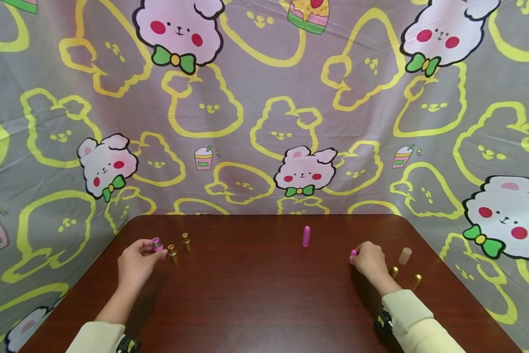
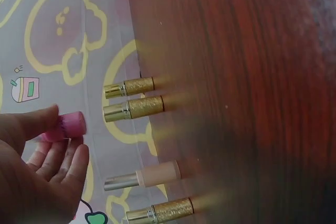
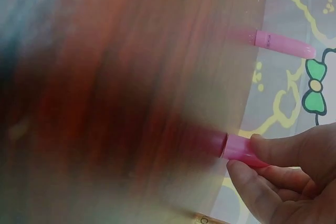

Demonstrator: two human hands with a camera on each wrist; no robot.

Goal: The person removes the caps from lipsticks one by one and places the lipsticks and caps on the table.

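Observation:
My left hand (image 1: pixel 136 262) is raised over the left side of the table, holding a pink lipstick tube (image 1: pixel 157 243) with a silver collar between thumb and fingers. Two gold lipstick tubes (image 1: pixel 172 253) stand just right of it. In the left wrist view, a beige lipstick tube (image 2: pixel 158 174) with a silver neck and another gold tube (image 2: pixel 173 210) also stand upright. On the right, my right hand (image 1: pixel 370 262) pinches a pink lipstick cap (image 3: pixel 241 149) by its sides, its flat end down at the tabletop. A second pink cap (image 1: pixel 306 236) stands upright at the back middle.
Right of my right hand are a beige translucent cap (image 1: pixel 405 256) and two gold caps, one (image 1: pixel 416 280) nearer the table's right edge and one (image 1: pixel 394 272) partly behind the wrist. A patterned grey cloth (image 1: pixel 247 113) hangs around the brown table (image 1: pixel 255 294).

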